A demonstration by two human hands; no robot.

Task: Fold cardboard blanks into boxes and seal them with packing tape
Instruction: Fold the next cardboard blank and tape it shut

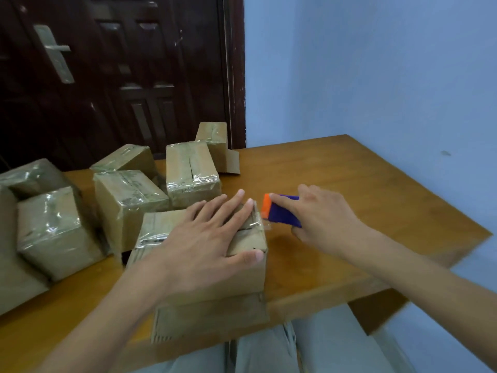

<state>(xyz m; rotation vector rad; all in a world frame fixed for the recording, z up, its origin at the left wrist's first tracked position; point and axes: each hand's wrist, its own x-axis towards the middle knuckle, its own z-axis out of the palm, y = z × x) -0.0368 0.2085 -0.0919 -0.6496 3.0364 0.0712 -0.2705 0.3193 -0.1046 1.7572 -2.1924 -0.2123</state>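
Observation:
A cardboard box (pixel 247 270) stands at the table's front edge, with clear tape over its top flaps. My left hand (pixel 207 238) lies flat on the box top, fingers spread and straight, thumb over the right top edge. My right hand (pixel 320 216) grips a purple tape dispenser with an orange head (pixel 279 211) just right of the box's far top corner, the index finger stretched along it. A short bit of clear tape shows between the dispenser and the box. A flap (pixel 209 316) hangs down from the box's front.
Several taped cardboard boxes (pixel 126 200) crowd the left and back of the wooden table (pixel 363 189). A dark door stands behind them, a blue wall to the right. My knees are under the table's front edge.

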